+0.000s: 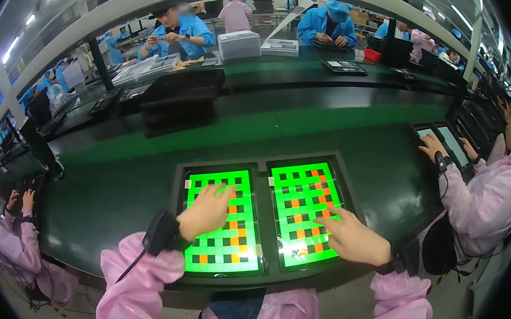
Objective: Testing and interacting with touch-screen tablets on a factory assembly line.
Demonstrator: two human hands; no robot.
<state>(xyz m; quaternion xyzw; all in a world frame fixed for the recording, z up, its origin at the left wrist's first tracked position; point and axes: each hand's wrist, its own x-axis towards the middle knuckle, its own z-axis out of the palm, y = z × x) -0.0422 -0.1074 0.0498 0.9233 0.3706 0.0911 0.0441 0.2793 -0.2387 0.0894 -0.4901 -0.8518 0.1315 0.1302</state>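
Observation:
Two tablets lie side by side in a black tray (258,220) on the bench before me. Bright green fills both screens, broken by a grid of black squares and some orange ones. Over the left tablet (196,266) is my left hand (207,211), its fingers stretched toward the upper middle of the screen. My right hand (355,238) reaches in from the right edge of the right tablet (289,190), fingers apart and pointing at the screen. Neither hand holds anything; whether the fingertips touch the glass I cannot tell. Dark straps with a cable circle my wrists.
A dark green bench (113,189) stretches across, with a black tray stack (182,95) beyond. At right a person in pink (477,191) handles another tablet tray (445,143); another sits far left (11,247). People in blue work opposite, near white trays (239,46).

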